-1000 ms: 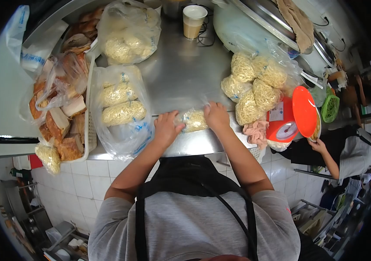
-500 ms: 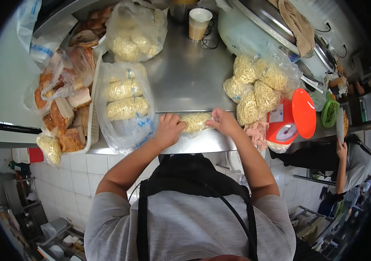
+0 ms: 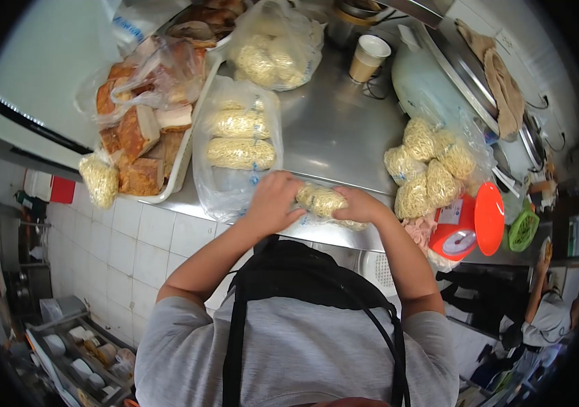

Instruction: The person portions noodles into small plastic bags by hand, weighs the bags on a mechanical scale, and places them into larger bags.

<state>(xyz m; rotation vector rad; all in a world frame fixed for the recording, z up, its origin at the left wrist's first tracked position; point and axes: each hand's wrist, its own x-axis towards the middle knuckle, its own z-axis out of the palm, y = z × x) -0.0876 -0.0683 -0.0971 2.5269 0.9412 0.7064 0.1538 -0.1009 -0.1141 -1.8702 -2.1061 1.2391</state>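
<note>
Left: noodle rolls [image 3: 240, 154] lie in a clear bag [image 3: 218, 195], shaped and, I judge, done. Middle, counter's [image 3: 333, 146] near edge: one noodle bundle [image 3: 320, 200], outside that bag. My left hand [image 3: 274, 203] touches its left end, grip unclear; my right hand [image 3: 364, 207] grips its right. Right: round noodle clumps [image 3: 442, 183], seemingly unworked.

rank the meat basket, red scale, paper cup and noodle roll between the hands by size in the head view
1. Meat basket
2. Red scale
3. Noodle roll and paper cup: too close to rank; right hand partly hides roll.
</note>
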